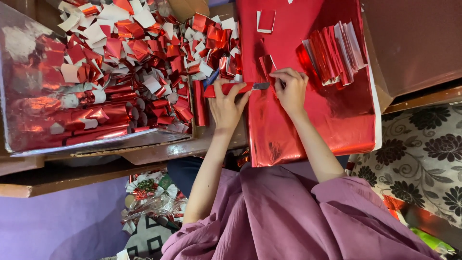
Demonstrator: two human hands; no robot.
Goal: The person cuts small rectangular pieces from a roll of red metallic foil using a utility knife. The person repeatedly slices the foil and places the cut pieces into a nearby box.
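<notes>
My left hand [225, 107] grips a red-handled cutter [231, 88] whose metal blade tip [261, 86] points right onto a large sheet of shiny red foil paper [308, 120]. Just right of the blade, my right hand [291, 89] presses its fingertips on a small folded foil strip [265, 65] lying on the sheet. A fanned stack of cut red and white foil strips [333, 52] rests on the sheet to the right of that hand. One loose foil piece [266, 20] lies near the sheet's far edge.
A big tray [29, 96] at the left is heaped with several red foil rolls and cut scraps [130, 58]. A brown board [414, 43] lies at the right. Decorative bows in a bag [149, 192] and a floral cloth [423, 159] sit lower down.
</notes>
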